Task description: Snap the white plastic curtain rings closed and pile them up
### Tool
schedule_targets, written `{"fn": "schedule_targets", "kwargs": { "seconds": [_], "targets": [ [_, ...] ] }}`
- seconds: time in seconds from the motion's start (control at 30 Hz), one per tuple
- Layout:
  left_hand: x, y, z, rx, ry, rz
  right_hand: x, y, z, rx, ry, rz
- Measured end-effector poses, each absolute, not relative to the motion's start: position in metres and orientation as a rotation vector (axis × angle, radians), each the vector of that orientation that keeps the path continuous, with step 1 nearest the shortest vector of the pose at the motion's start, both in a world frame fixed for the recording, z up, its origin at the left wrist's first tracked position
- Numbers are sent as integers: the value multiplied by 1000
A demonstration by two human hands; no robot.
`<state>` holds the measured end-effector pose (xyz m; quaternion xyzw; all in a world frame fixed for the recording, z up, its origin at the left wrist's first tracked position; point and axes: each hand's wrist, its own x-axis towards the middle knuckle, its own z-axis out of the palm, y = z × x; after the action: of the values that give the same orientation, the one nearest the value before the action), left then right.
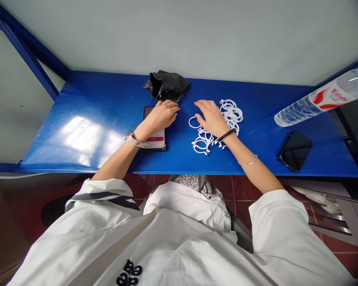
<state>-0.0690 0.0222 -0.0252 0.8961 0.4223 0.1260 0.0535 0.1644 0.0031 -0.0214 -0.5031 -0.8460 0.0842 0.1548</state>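
Note:
My left hand (pixel 164 114) hovers over a phone (pixel 155 141) with a lit screen, partly covering it. Its fingers are bent but apart, with nothing visible in them. The fingertips reach the near edge of a torn black plastic bag (pixel 174 85); whether they touch it I cannot tell. On the right, a loose heap of white plastic curtain rings (pixel 234 115) lies on the blue table (pixel 122 95). My right hand (pixel 212 118) is over the heap's left part, thumb and fingers spread, holding nothing visible. It hides some of the rings.
A large water bottle (pixel 322 97) stands at the right, leaning in the wide view. In front of it lies a black phone (pixel 295 151). A dark flat object (pixel 356 127) is at the far right edge. Behind the table rises a pale wall (pixel 191 39).

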Motion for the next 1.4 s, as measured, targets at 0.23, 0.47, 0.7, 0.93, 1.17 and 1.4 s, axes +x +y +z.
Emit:
{"fn": "schedule_targets", "kwargs": {
  "seconds": [0.23,0.47,0.7,0.93,1.17,1.4],
  "targets": [
    [-74,29,-21,2689,1330,529,121,43,-27,-1337,-2687,368],
    [-84,36,-21,2670,1515,490,119,40,-28,-1337,-2690,274],
    [-101,53,-36,2652,1687,643,120,29,-22,-1261,-2698,296],
    [-113,53,-13,2223,2226,763,107,38,-30,-1072,-2772,340],
    [-123,57,-11,1865,2458,711,117,34,-33,-1102,-2711,318],
    [-143,74,-22,1989,2182,1403,154,6,-23,-971,-2387,549]
  ]
}}
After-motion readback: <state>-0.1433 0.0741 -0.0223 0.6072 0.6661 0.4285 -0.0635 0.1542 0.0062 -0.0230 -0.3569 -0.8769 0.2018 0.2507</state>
